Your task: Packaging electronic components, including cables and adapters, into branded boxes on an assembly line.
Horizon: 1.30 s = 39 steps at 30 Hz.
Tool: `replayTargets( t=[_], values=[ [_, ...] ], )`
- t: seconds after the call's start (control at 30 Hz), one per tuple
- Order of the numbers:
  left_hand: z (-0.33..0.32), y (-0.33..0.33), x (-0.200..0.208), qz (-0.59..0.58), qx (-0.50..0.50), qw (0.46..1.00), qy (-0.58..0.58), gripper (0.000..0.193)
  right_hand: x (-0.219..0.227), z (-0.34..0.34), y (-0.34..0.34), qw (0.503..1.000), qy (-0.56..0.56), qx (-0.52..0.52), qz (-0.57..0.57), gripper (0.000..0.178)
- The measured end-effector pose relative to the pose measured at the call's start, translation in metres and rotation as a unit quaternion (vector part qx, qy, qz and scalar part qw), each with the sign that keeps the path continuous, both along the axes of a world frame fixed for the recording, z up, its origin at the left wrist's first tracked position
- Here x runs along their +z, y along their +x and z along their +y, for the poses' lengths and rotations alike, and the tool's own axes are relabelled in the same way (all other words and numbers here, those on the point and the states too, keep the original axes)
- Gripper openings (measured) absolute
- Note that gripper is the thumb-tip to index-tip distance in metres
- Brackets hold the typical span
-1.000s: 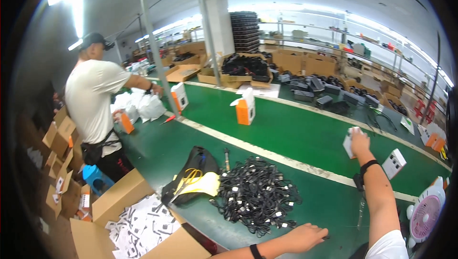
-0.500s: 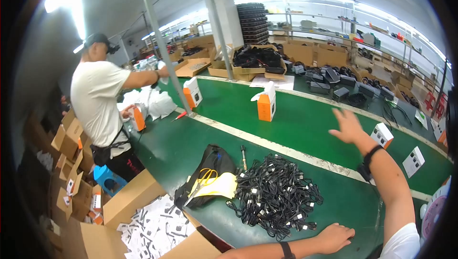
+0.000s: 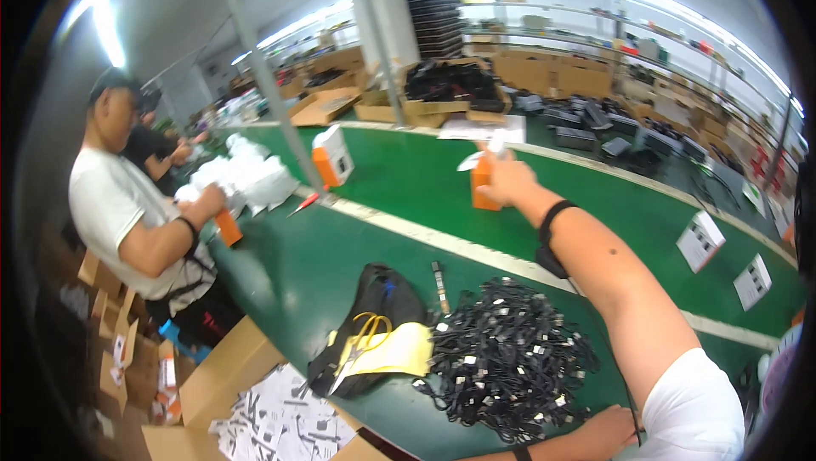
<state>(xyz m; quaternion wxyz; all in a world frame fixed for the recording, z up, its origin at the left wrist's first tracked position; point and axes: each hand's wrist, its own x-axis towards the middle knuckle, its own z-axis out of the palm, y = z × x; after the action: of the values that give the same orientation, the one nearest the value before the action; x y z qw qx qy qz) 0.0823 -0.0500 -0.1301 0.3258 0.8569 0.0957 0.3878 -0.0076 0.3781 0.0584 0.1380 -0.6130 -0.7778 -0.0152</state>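
Observation:
My right hand (image 3: 512, 181) reaches far over the green conveyor belt, its fingers closed round the upper part of a small orange-and-white box (image 3: 485, 195) with a raised flap. My left hand (image 3: 608, 432) lies low on the green worktop, beside a big heap of black cables (image 3: 510, 359); part of it is behind my right sleeve, and it seems to hold nothing. Left of the cables, yellow-handled scissors (image 3: 364, 344) rest on yellow paper (image 3: 399, 352) over a black bag (image 3: 374, 291). A pen-like tool (image 3: 440, 287) lies behind the heap.
Further boxes stand on the belt: one at the left (image 3: 333, 158), two at the right (image 3: 701, 242). An open carton (image 3: 225, 372) holds printed leaflets. At left, a co-worker (image 3: 140, 223) handles an orange box (image 3: 228, 228) near white bags (image 3: 255, 176). A metal post (image 3: 270, 79) rises beside the belt.
My right hand has gone from spread above the belt to gripping the orange-and-white box, further left. The view has shifted. The co-worker has brought both hands together at their box.

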Motion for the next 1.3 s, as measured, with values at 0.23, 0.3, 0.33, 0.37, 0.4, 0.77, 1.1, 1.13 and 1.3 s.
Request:
replayTargets(
  t=[0.23, 0.3, 0.33, 0.37, 0.4, 0.77, 1.1, 1.13, 1.3],
  values=[
    [0.007, -0.002, 0.013, 0.015, -0.018, 1.000, -0.017, 0.033, -0.030, 0.022, 0.041, 0.988, 0.084, -0.030, 0.126, 0.054],
    [0.008, -0.012, 0.023, 0.034, -0.011, 0.999, -0.008, 0.031, -0.034, 0.017, 0.063, 0.981, 0.123, -0.040, 0.144, 0.047],
    [0.005, -0.019, 0.031, 0.054, 0.012, 0.998, -0.008, 0.030, -0.035, 0.012, 0.067, 0.978, 0.129, -0.018, 0.166, 0.043],
    [0.002, -0.019, 0.036, 0.052, 0.017, 0.998, -0.008, 0.030, -0.039, 0.004, 0.081, 0.974, 0.134, -0.003, 0.184, 0.039],
    [0.004, -0.019, 0.040, 0.076, -0.011, 0.997, -0.007, 0.030, -0.039, -0.006, 0.098, 0.969, 0.155, 0.003, 0.194, 0.035],
    [0.002, -0.036, 0.085, -0.016, -0.057, 0.997, 0.041, 0.018, -0.027, -0.261, 0.283, 0.887, -0.072, 0.073, 0.450, 0.017],
    [-0.008, -0.057, 0.155, -0.030, 0.043, 0.978, 0.201, 0.026, 0.028, -0.342, 0.265, 0.990, -0.033, 0.050, 0.128, 0.018],
    [-0.007, -0.054, 0.156, -0.026, 0.047, 0.977, 0.207, 0.025, 0.033, -0.352, 0.256, 0.995, -0.022, 0.009, 0.097, 0.020],
    [0.013, -0.067, 0.156, 0.096, 0.129, 0.977, 0.141, 0.021, 0.039, -0.381, 0.228, 0.992, -0.084, -0.055, 0.071, 0.034]
  ],
)
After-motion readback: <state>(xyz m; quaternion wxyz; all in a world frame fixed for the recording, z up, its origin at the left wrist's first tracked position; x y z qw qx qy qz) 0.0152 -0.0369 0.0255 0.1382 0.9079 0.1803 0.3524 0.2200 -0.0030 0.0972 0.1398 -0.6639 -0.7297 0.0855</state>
